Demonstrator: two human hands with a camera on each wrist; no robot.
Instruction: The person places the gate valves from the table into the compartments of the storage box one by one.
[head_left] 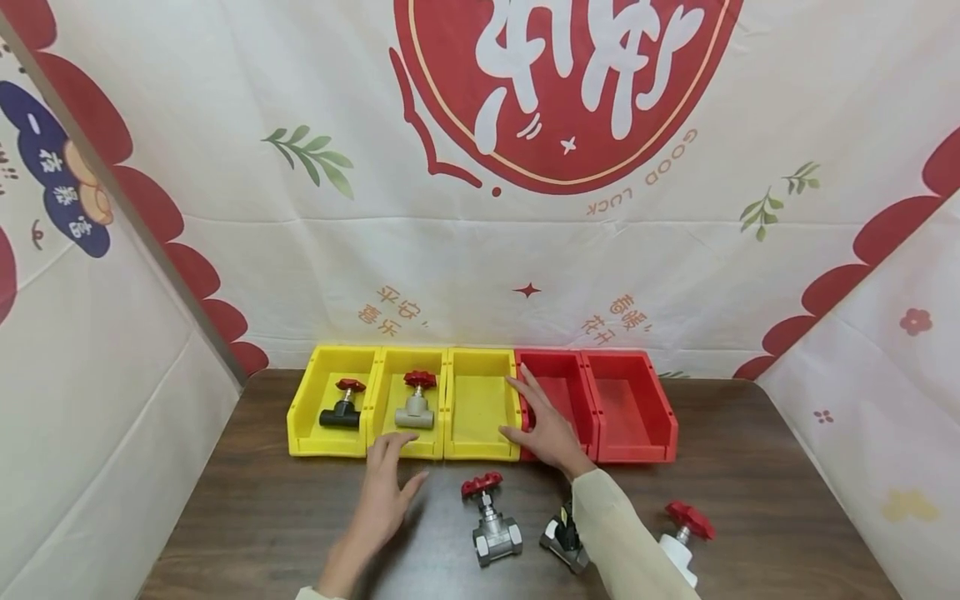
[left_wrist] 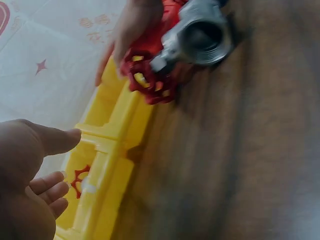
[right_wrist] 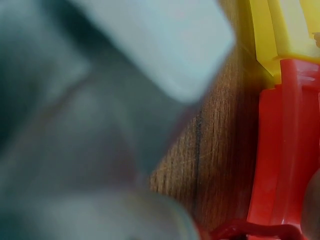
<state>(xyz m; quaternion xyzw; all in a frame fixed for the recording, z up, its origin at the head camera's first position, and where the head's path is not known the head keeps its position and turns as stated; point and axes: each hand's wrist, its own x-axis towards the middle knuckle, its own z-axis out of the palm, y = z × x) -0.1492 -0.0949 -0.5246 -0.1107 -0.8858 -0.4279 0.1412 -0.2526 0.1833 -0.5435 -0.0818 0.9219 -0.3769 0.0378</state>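
Valve (head_left: 495, 537) (silver, red-wheeled), right of left hand (head_left: 381, 493)

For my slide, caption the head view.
Left hand and right hand near five bins; three valves on table, two showing inside.

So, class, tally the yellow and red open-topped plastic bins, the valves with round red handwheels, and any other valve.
Yellow open-topped plastic bins: 3
Red open-topped plastic bins: 2
Valves with round red handwheels: 4
Metal-and-black valve, partly hidden: 1
Total: 10
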